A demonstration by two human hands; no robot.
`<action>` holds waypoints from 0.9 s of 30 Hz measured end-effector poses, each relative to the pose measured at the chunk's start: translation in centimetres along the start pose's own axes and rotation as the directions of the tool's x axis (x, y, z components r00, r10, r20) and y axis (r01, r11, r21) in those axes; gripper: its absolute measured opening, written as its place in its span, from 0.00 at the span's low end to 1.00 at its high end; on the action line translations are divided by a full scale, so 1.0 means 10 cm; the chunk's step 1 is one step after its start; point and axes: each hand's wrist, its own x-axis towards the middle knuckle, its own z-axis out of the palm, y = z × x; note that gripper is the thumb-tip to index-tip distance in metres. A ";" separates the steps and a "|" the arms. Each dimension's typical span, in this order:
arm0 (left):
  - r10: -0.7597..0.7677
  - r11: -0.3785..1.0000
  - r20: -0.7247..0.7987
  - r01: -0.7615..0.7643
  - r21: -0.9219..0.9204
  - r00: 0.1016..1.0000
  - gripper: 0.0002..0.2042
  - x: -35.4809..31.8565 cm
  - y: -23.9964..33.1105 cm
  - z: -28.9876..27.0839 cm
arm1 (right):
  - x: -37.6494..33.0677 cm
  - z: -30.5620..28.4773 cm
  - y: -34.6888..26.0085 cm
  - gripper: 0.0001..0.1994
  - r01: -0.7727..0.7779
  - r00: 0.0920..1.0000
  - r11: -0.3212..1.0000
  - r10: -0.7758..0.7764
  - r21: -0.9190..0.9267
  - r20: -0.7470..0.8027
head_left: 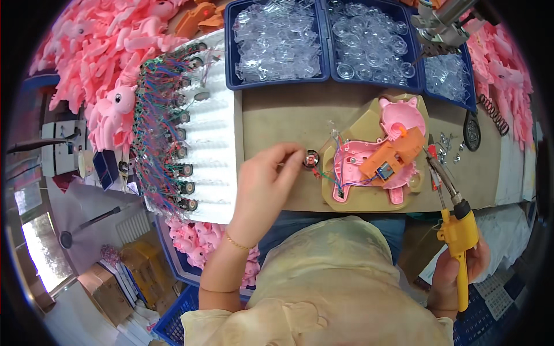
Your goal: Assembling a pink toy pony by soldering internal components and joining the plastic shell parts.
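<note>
A: What is the left hand (262, 181) on?

B: A small round speaker (311, 158), dark-rimmed with a metal centre. It lies on the table (277, 115) just left of the tan jig (369, 199), and thin coloured wires (330, 173) run from it into the open pink toy shell (360, 167). The fingertips are pinched at its left edge, mostly closed.

A: How do you judge it handles?

B: Light and stiff at the rim, but I'd call the cone face and the wire joints fragile. Best taken by the rim, never by the wires.

A: And the right hand (461, 268)?

B: It is near the person, well right of the speaker, wrapped shut round the yellow handle of a soldering iron (456, 222). The tip points far and left, toward the shell's right side beside the orange gearbox (392, 158).

A: Around them?

B: Far: blue trays of clear plastic parts (323, 40). Left: a white corrugated sheet (216, 115) lined with wired speakers (173, 132), and heaps of pink toy bodies (104, 52).
</note>
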 end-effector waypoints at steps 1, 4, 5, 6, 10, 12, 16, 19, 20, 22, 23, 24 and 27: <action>0.005 1.000 0.023 -0.005 -0.003 1.000 0.08 0.00 -0.03 0.02 | 0.01 0.02 -0.03 0.33 -0.020 1.000 0.999 0.020 0.030 0.002; 0.065 0.987 0.059 -0.073 0.142 0.996 0.08 0.03 -0.03 -0.01 | 0.02 0.03 -0.08 0.32 -0.028 1.000 0.999 0.028 0.035 0.010; 0.066 0.988 0.062 -0.074 0.136 0.996 0.08 0.03 -0.02 -0.02 | 0.02 0.03 -0.08 0.31 -0.016 1.000 1.000 0.016 0.013 0.018; 0.043 0.996 0.087 -0.049 0.073 0.995 0.08 0.02 0.00 -0.03 | 0.01 0.02 -0.08 0.31 -0.016 1.000 1.000 0.016 0.007 0.018; 0.000 0.989 0.000 0.000 -0.150 1.000 0.08 0.12 -0.04 0.08 | 0.01 0.06 -0.09 0.31 -0.060 0.997 0.998 0.060 0.006 -0.043; 0.078 0.994 0.020 -0.076 -0.077 0.997 0.08 0.15 -0.03 0.08 | 0.01 0.07 -0.09 0.31 -0.079 0.995 0.997 0.080 0.015 -0.056; -0.049 0.990 -0.069 0.040 -0.135 0.996 0.08 0.13 -0.05 0.05 | 0.01 0.08 -0.08 0.30 0.000 0.999 0.999 0.001 0.032 -0.053; 0.043 0.988 0.110 -0.026 -0.149 0.993 0.08 0.18 -0.20 0.19 | 0.02 0.09 -0.05 0.30 -0.016 0.998 1.000 0.018 0.021 -0.064; -0.063 0.989 0.198 0.087 -0.119 0.978 0.08 0.20 -0.15 0.19 | 0.03 0.08 -0.04 0.30 -0.046 0.996 0.999 0.047 0.009 -0.081; -0.030 0.980 0.189 0.066 -0.190 0.981 0.08 0.18 -0.19 0.16 | 0.02 0.06 -0.05 0.30 -0.021 0.996 1.000 0.022 0.014 -0.087; 0.005 0.965 0.184 0.044 -0.260 0.983 0.08 0.17 -0.20 0.12 | 0.01 0.05 -0.05 0.30 0.002 0.995 1.000 -0.001 0.016 -0.096; -0.105 0.912 0.205 0.177 -0.371 0.973 0.07 0.15 -0.19 0.04 | 0.01 0.04 -0.05 0.30 -0.001 0.995 1.000 0.002 0.014 -0.098; -0.152 0.689 0.267 0.296 -0.662 0.952 0.08 0.11 -0.07 -0.10 | 0.00 0.03 -0.01 0.30 0.010 0.992 1.000 -0.011 -0.013 -0.128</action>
